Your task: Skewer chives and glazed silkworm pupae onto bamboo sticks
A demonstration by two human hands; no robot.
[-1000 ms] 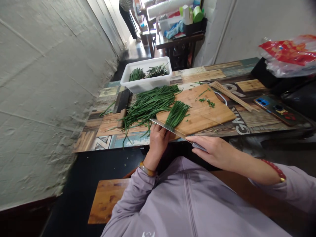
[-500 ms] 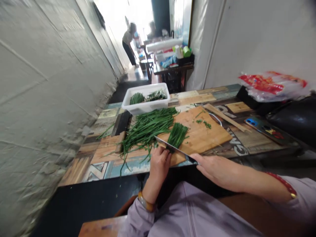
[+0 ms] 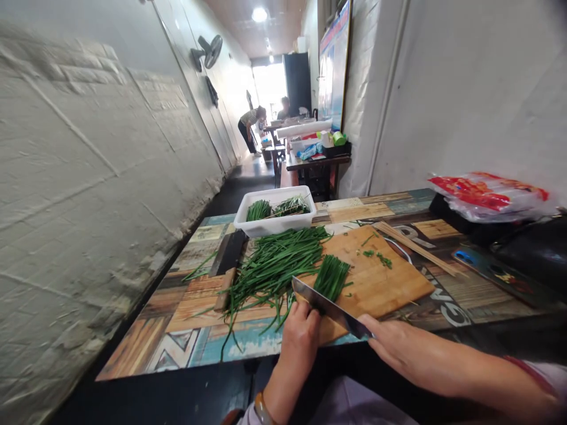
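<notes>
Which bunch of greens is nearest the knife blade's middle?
The small neat bunch on the cutting board, beside the blade; the larger pile spreads to its left, two others sit in the white tub.

On my feed, the knife [image 3: 330,307] has a smooth metal blade with a soft shine. I read the cutting board [image 3: 376,283] as pale wood, fairly smooth and mostly matt. The tabletop [image 3: 177,310] looks plank-patterned with a low sheen. I make out smooth white plastic in the tub [image 3: 281,225], glossy crinkled plastic in the red bag [image 3: 491,190], and rough painted brick on the wall [image 3: 66,206].
</notes>
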